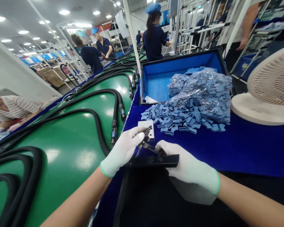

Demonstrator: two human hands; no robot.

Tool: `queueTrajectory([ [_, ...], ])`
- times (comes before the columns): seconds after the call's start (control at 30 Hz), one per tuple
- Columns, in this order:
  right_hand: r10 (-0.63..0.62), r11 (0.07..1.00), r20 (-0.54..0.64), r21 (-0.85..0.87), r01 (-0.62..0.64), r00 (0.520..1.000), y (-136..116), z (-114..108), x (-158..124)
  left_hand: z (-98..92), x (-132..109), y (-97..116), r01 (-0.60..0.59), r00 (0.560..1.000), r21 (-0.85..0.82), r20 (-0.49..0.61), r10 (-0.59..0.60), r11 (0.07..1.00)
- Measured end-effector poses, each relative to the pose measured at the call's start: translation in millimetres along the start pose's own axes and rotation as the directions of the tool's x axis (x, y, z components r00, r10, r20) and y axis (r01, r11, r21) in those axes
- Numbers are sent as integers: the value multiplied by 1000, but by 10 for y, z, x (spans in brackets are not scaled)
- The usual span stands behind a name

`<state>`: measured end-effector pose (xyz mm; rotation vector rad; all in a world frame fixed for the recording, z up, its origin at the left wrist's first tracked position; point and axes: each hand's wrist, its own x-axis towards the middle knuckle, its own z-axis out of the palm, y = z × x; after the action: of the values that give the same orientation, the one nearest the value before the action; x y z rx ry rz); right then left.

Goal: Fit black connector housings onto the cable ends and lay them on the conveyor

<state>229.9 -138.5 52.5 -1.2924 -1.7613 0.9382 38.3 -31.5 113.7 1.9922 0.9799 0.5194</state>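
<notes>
My left hand (125, 148), in a white glove with a green cuff, pinches a small black ribbed part (147, 131), perhaps a spring, between thumb and fingers. My right hand (184, 160), gloved alike, is closed with its fingers bent around something dark by a thin black rod (151, 147) that reaches toward the left hand; what it grips is mostly hidden. Under both hands runs a black angled bar (168, 160). A white block with holes (151, 132) sits just behind the ribbed part. Loose blue plastic clips (177, 118) lie heaped beyond it.
A blue bin (156, 83) stands behind a clear bag of blue clips (203, 88). A white fan (272, 85) is at right. On the left, black hoses (94, 116) with metal ends lie across a green conveyor (78, 142). Several people work farther back.
</notes>
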Motion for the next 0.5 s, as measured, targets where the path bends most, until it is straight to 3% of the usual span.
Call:
queueTrajectory([
  [0.23,-8,993,-9,118,9,1000,-50,-86,25,111,-25,52,22,999,123,-50,-16,992],
  [0.4,10,976,44,-219,0,999,115,-31,91,185,-93,-8,58,994,118,-100,-46,991],
  [0.5,-9,952,24,-306,16,1000,250,68,135,225,-115,-46,104,986,87,-137,-92,991],
])
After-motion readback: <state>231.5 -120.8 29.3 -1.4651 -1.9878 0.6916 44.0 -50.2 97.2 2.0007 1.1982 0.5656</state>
